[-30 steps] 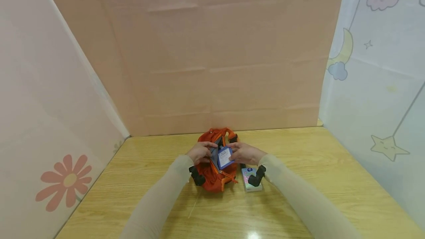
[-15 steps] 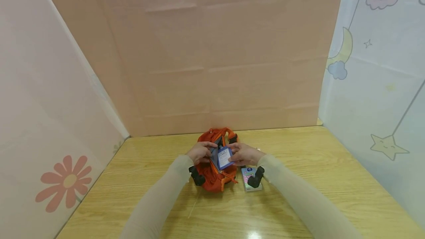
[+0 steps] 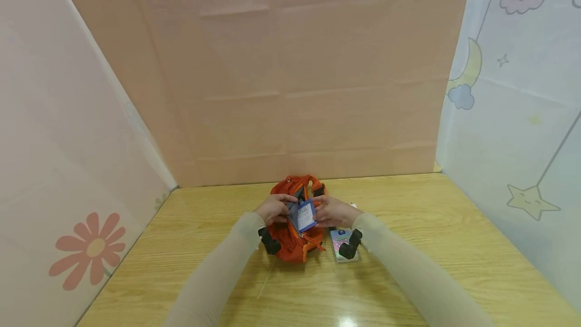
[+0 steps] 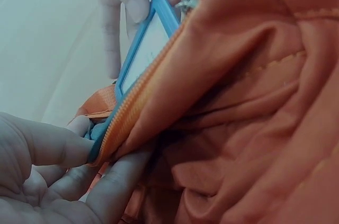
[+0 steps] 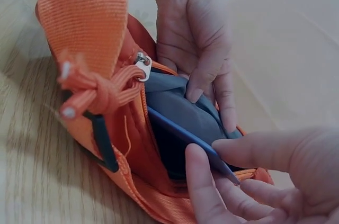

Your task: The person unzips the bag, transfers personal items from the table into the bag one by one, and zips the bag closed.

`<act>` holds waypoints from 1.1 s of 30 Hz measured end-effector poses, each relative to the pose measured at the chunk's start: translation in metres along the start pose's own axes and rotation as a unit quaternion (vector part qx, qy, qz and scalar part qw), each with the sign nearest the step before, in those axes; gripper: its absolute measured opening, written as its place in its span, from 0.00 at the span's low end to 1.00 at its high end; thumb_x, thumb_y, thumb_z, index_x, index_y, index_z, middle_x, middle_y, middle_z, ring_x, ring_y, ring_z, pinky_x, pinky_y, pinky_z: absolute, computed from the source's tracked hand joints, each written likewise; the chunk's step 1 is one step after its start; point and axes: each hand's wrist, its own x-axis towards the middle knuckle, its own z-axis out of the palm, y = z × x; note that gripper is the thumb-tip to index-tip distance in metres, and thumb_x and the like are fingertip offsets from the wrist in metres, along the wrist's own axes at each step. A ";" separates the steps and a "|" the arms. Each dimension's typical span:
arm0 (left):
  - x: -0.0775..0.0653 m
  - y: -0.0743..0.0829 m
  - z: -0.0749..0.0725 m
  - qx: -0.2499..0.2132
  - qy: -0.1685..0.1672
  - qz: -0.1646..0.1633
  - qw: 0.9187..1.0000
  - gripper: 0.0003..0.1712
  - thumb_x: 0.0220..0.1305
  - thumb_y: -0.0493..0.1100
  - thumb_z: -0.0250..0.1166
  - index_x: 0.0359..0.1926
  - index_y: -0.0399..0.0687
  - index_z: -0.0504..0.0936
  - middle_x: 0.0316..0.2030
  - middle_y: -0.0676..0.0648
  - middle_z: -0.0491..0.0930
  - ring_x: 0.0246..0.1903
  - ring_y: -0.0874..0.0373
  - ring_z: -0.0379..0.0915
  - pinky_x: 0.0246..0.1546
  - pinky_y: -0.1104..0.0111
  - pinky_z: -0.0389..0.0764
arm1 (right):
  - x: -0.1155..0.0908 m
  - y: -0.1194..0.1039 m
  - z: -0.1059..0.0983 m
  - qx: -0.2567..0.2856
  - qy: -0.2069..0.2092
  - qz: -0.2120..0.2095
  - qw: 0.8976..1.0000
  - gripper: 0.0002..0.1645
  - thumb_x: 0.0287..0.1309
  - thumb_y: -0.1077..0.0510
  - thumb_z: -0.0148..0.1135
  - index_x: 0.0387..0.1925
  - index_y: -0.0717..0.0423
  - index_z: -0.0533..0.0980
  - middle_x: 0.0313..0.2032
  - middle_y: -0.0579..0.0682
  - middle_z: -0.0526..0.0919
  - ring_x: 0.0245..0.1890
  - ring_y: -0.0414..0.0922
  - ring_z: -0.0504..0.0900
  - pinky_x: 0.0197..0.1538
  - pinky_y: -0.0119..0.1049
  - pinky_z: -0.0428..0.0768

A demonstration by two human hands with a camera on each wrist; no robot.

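The blue-framed card holder (image 3: pixel 306 216) sits slantwise in the mouth of the orange backpack (image 3: pixel 290 249), partly inside the opening, with one corner sticking up past the zipper edge (image 4: pixel 139 97) in the left wrist view. The right hand (image 3: pixel 335 211) pinches the holder's outer edge between thumb and fingers. The left hand (image 3: pixel 273 208) pinches the zipper edge and grey lining (image 5: pixel 183 106), which holds the mouth apart.

The likeliest trouble, I judge, is the frame's corner catching on the zipper teeth or a fold of the limp lining if it is pushed at this slant. Should the left fingers let go, the soft fabric could sag across the gap. The right hand has only the rim, so the holder could twist or slip.

Both forearms reach forward from the near side and converge on the backpack from either side, the right palm turned inward. Beside the backpack, under the right wrist, a pastel printed box (image 3: pixel 338 252) lies on the wooden desk (image 3: pixel 408 261).
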 end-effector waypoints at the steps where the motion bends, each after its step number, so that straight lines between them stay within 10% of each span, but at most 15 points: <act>1: 0.000 0.000 0.000 -0.001 -0.001 0.000 1.000 0.24 0.60 0.23 0.54 0.56 0.42 0.79 0.43 0.44 0.70 0.32 0.54 0.68 0.29 0.66 0.77 | 0.000 0.000 0.000 -0.001 0.001 -0.001 1.000 0.43 0.58 0.75 0.53 0.72 0.64 0.50 0.55 0.67 0.68 0.39 0.48 0.78 0.43 0.38 0.81; 33: 0.000 0.002 0.001 -0.007 -0.001 -0.009 1.000 0.26 0.58 0.22 0.54 0.55 0.43 0.80 0.42 0.45 0.70 0.32 0.54 0.67 0.29 0.65 0.77 | 0.007 0.001 0.009 -0.039 0.009 0.000 0.999 0.44 0.55 0.76 0.58 0.72 0.65 0.54 0.39 0.60 0.78 0.33 0.45 0.80 0.44 0.39 0.82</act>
